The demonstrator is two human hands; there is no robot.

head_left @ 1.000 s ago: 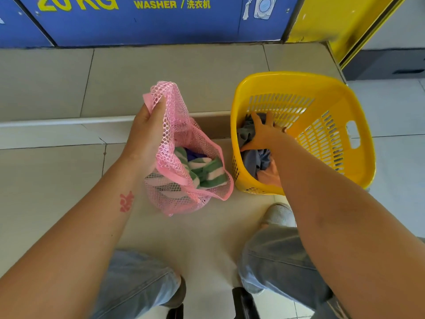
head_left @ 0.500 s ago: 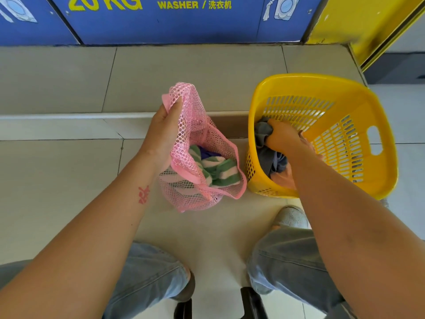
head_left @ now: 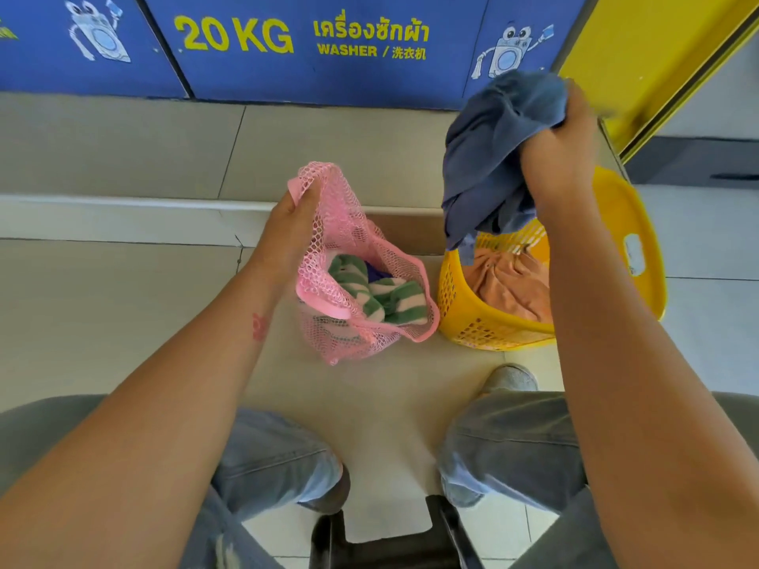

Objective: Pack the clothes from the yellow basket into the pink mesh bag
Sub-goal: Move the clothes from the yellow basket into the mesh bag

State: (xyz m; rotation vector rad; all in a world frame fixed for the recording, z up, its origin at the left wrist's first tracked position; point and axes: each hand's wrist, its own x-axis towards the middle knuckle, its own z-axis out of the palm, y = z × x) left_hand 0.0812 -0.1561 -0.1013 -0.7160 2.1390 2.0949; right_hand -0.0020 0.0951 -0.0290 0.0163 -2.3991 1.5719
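The pink mesh bag stands open on the tiled floor, its rim pinched up by my left hand. Inside it lies a green-and-white striped cloth with something dark purple behind. My right hand is raised above the yellow basket and grips a grey-blue garment, which hangs down with its lower end just above the basket's rim. An orange garment lies in the basket.
A blue washer front with "20 KG" lettering stands behind a raised tiled step. A yellow panel is at the right. My knees in jeans and a black stool fill the bottom.
My right hand closed on the grey-blue garment in the basket and lifted it up clear of the basket. The left hand kept holding the bag's rim.
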